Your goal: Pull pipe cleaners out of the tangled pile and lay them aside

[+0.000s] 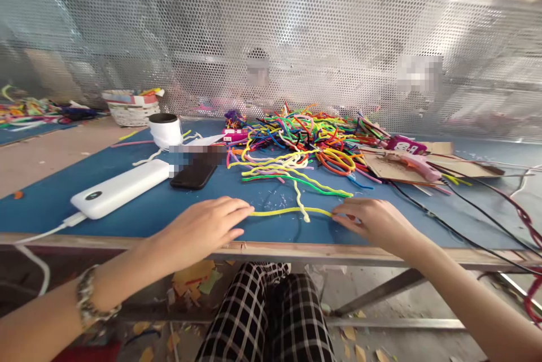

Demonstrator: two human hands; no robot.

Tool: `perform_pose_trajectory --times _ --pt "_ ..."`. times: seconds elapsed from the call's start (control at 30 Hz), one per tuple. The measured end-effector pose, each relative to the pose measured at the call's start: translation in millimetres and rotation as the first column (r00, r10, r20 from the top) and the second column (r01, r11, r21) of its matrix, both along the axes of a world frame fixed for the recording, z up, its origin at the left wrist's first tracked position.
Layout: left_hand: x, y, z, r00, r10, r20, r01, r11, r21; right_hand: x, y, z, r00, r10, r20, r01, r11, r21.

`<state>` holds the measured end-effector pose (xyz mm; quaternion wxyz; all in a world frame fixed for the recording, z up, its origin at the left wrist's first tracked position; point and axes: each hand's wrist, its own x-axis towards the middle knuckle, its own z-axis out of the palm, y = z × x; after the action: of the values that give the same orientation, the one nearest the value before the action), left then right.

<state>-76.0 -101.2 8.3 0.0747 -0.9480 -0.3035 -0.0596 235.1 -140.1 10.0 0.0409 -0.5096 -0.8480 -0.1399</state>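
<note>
A yellow pipe cleaner (pixel 279 213) stretches sideways between my hands, just above or on the blue tabletop near its front edge. My left hand (pixel 212 221) has its fingertips on the left end, with the thumb a little lower. At the right end, my right hand (pixel 372 219) grips the stem between its fingertips. A pale yellow twisted piece (pixel 300 204) with a thick lower end crosses the middle of the stem. Just beyond lie a green pipe cleaner (pixel 292 181) and several pale ones. Both stem ends are hidden by my fingers.
A large heap of coloured pipe cleaners (pixel 305 127) lies at the back. Left are a white power bank (pixel 122 188), a black phone (pixel 197 170) and a white roll (pixel 164 131). Right, a pink glue gun (pixel 417 165) rests on cardboard (pixel 459 167); dark cables trail forward. Perforated metal (pixel 322 40) stands behind.
</note>
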Motion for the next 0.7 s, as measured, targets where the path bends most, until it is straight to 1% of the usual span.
perform_pose_trajectory --times 0.07,0.1,0.13,0.2,0.27,0.3,0.37,0.43,0.5,0.57,0.6,0.63,0.7 --pt "12 0 -3.0 1.000 -0.018 -0.016 0.018 0.999 -0.029 -6 4 4.9 1.000 -0.013 -0.006 0.013 1.000 0.028" --pt "17 3 -3.8 1.000 -0.012 -0.016 0.012 0.999 -0.035 -11 7 6.7 1.000 0.004 -0.020 -0.004 0.999 0.032" --pt "20 6 -4.1 1.000 -0.004 -0.009 0.004 0.999 -0.048 -16 9 7.8 0.998 0.040 -0.040 -0.040 0.999 0.016" --pt "24 15 -2.8 1.000 0.017 0.020 -0.015 0.995 -0.101 -29 15 8.1 0.986 0.143 -0.089 -0.149 0.987 -0.066" --pt "26 23 0.4 0.997 0.045 0.055 -0.034 0.982 -0.183 -41 22 6.5 0.961 0.239 -0.137 -0.258 0.955 -0.145" --pt "26 27 2.5 0.996 0.062 0.066 -0.047 0.975 -0.218 -45 26 5.8 0.948 0.273 -0.164 -0.298 0.941 -0.162" --pt "28 33 6.9 0.992 0.096 0.077 -0.073 0.964 -0.256 -50 34 6.5 0.917 0.324 -0.232 -0.363 0.920 -0.146" --pt "31 38 11.2 0.989 0.125 0.081 -0.101 0.963 -0.250 -50 42 12.6 0.879 0.348 -0.326 -0.389 0.919 -0.068" --pt "35 44 14.7 0.987 0.132 0.096 -0.109 0.970 -0.217 -48 51 24.9 0.841 0.331 -0.429 -0.345 0.937 0.046" --pt "38 53 17.2 0.983 0.129 0.130 -0.104 0.978 -0.183 -44 59 41.9 0.786 0.279 -0.551 -0.243 0.960 0.140" --pt "40 57 18.2 0.980 0.129 0.150 -0.102 0.980 -0.171 -42 62 51.1 0.741 0.247 -0.624 -0.181 0.969 0.168" --pt "41 61 19.1 0.977 0.130 0.166 -0.103 0.981 -0.166 -39 65 60.0 0.682 0.225 -0.696 -0.119 0.973 0.197" --pt "43 66 21.4 0.974 0.133 0.184 -0.101 0.980 -0.174 -35 69 75.9 0.519 0.215 -0.827 0.006 0.967 0.255"
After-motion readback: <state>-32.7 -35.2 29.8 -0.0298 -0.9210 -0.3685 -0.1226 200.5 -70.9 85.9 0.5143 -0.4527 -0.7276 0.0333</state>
